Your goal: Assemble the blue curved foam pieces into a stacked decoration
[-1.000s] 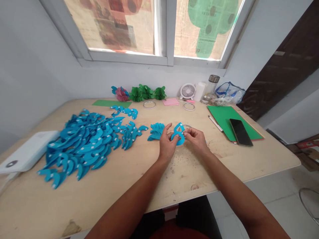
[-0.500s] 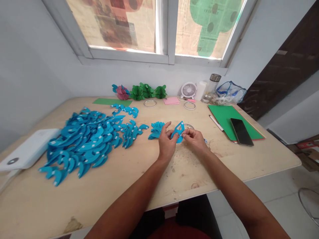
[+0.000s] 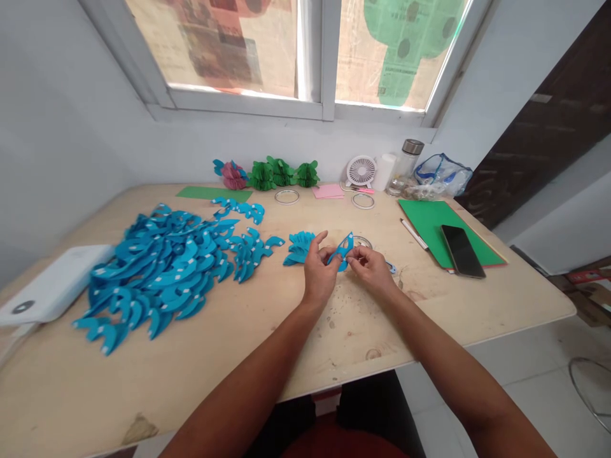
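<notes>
A curved blue paper cutout (image 3: 345, 247) with small white squares is held up over the table's middle. My left hand (image 3: 319, 273) pinches its left side between thumb and fingers, with the index finger raised. At the right edge, the fingertips of my right hand (image 3: 375, 272) are pinched together on the same cutout; the exact contact is partly hidden. Just left of my hands lies a pleated blue paper bundle (image 3: 298, 247). Behind my right hand a ring (image 3: 363, 242) partly shows, and a small light-blue object (image 3: 392, 268) pokes out beside it.
A large heap of blue cutouts (image 3: 162, 261) covers the left, beside a white device (image 3: 57, 283). Green paper figures (image 3: 279, 173), a small fan (image 3: 361, 171) and a glass bottle (image 3: 405, 166) line the wall. A phone (image 3: 462, 250) lies on green sheets (image 3: 424, 222) at right.
The blue cutout has turned slightly between my fingers, and my right hand has shifted a little left. More of the ring and the light-blue object shows behind it.
</notes>
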`<state>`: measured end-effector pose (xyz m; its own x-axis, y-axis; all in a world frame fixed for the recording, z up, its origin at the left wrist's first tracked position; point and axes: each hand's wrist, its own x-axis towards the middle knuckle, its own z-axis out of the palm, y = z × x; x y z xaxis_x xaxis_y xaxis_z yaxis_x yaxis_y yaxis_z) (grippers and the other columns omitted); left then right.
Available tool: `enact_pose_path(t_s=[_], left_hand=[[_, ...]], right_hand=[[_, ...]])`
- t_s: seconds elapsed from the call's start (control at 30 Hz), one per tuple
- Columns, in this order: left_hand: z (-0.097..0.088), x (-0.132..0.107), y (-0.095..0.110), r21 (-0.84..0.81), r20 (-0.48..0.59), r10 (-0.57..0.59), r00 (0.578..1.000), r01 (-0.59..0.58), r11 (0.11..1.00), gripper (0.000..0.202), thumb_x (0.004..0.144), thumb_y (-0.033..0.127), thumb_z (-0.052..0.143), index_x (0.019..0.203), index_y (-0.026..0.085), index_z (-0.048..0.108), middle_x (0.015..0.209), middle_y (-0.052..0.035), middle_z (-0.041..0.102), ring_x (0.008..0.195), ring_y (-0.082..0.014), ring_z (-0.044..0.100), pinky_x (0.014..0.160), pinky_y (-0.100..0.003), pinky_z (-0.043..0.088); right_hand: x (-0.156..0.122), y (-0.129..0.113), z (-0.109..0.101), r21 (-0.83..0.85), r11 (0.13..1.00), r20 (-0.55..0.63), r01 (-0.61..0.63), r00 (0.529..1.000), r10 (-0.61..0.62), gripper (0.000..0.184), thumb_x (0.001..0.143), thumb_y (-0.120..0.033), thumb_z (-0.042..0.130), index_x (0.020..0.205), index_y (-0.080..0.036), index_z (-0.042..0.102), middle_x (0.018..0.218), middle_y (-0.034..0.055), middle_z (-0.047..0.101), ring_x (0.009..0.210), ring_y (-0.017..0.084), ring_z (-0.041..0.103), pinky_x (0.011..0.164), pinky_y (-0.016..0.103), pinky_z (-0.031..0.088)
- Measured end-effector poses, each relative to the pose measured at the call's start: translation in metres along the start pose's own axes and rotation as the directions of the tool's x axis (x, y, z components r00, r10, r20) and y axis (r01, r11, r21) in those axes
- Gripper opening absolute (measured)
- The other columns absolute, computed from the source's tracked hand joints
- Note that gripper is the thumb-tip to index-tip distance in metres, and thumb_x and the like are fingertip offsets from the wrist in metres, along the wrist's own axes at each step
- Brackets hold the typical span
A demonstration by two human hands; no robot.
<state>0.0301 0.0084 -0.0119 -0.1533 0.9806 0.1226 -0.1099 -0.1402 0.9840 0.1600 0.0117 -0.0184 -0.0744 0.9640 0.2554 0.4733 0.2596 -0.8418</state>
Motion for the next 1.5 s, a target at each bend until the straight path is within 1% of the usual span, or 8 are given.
enact_pose_path(t_s=[0.17, 0.27, 0.5, 0.83, 1.07, 1.27, 1.5], left_hand=[[0.0, 0.0, 0.001, -0.008, 0.015, 0.0, 1.0, 0.0, 1.0, 0.058, 0.067, 0.01, 0.063, 0.122, 0.015, 0.047, 0.073, -0.0003, 0.065, 0.074, -0.0134, 0.061, 0.072, -0.025, 0.046], [0.0, 0.0, 0.001, -0.014, 0.014, -0.002, 1.0, 0.002, 1.0, 0.057, 0.066, 0.009, 0.063, 0.121, 0.016, 0.047, 0.075, -0.0005, 0.065, 0.075, -0.0126, 0.061, 0.074, -0.025, 0.046], [0.001, 0.0, -0.004, -0.109, 0.035, -0.022, 0.999, 0.025, 0.994, 0.061, 0.064, 0.008, 0.062, 0.122, 0.019, 0.046, 0.074, 0.0012, 0.063, 0.074, -0.0123, 0.062, 0.074, -0.026, 0.048], [0.0, 0.001, -0.009, -0.108, 0.057, -0.013, 0.998, 0.019, 0.994, 0.065, 0.063, 0.007, 0.06, 0.125, 0.019, 0.044, 0.076, 0.0009, 0.061, 0.071, -0.0109, 0.061, 0.073, -0.026, 0.048], [0.0, 0.002, -0.009, -0.114, 0.053, -0.01, 0.999, 0.016, 0.993, 0.064, 0.063, 0.008, 0.062, 0.125, 0.019, 0.045, 0.078, -0.0006, 0.062, 0.074, -0.0122, 0.061, 0.074, -0.027, 0.049], [0.0, 0.002, -0.01, -0.105, 0.054, -0.008, 0.999, 0.013, 0.994, 0.064, 0.064, 0.009, 0.061, 0.125, 0.019, 0.044, 0.08, -0.0015, 0.063, 0.074, -0.0124, 0.062, 0.071, -0.026, 0.049], [0.0, 0.001, -0.01, -0.12, 0.049, -0.02, 0.999, 0.026, 0.992, 0.064, 0.064, 0.009, 0.062, 0.125, 0.02, 0.044, 0.08, -0.0016, 0.063, 0.075, -0.0125, 0.062, 0.072, -0.027, 0.048]], right_hand=[[-0.002, -0.003, -0.001, -0.148, 0.982, -0.023, 0.118, 0.992, -0.122, 0.01, 0.074, -0.019, 0.05, 0.07, -0.018, 0.059, 0.065, 0.0001, 0.057, 0.06, 0.012, 0.048, 0.057, 0.023, 0.036], [-0.003, -0.005, -0.002, -0.191, 0.968, -0.016, 0.163, 0.986, -0.169, 0.011, 0.076, -0.019, 0.049, 0.072, -0.019, 0.059, 0.068, 0.001, 0.058, 0.063, 0.014, 0.05, 0.06, 0.025, 0.037], [-0.002, -0.007, -0.003, -0.201, 0.968, -0.001, 0.153, 0.988, -0.156, 0.011, 0.076, -0.017, 0.049, 0.073, -0.02, 0.059, 0.07, 0.0019, 0.06, 0.066, 0.015, 0.052, 0.063, 0.025, 0.039], [-0.004, -0.008, -0.001, -0.182, 0.968, -0.026, 0.172, 0.983, -0.18, 0.011, 0.076, -0.017, 0.049, 0.074, -0.019, 0.06, 0.071, 0.0021, 0.06, 0.066, 0.015, 0.053, 0.063, 0.025, 0.038], [-0.003, -0.008, -0.001, -0.161, 0.977, -0.034, 0.142, 0.988, -0.15, 0.011, 0.075, -0.017, 0.049, 0.073, -0.019, 0.06, 0.07, 0.0018, 0.06, 0.064, 0.015, 0.051, 0.061, 0.026, 0.038], [-0.002, -0.005, -0.001, -0.059, 0.997, -0.035, 0.05, 0.998, -0.052, 0.011, 0.075, -0.022, 0.05, 0.074, -0.02, 0.06, 0.065, 0.0003, 0.058, 0.058, 0.013, 0.048, 0.055, 0.024, 0.036], [-0.001, 0.001, 0.002, 0.038, 0.999, -0.023, 0.001, 1.0, -0.001, 0.01, 0.075, -0.025, 0.051, 0.074, -0.019, 0.059, 0.064, -0.0004, 0.057, 0.057, 0.013, 0.048, 0.055, 0.024, 0.037]])
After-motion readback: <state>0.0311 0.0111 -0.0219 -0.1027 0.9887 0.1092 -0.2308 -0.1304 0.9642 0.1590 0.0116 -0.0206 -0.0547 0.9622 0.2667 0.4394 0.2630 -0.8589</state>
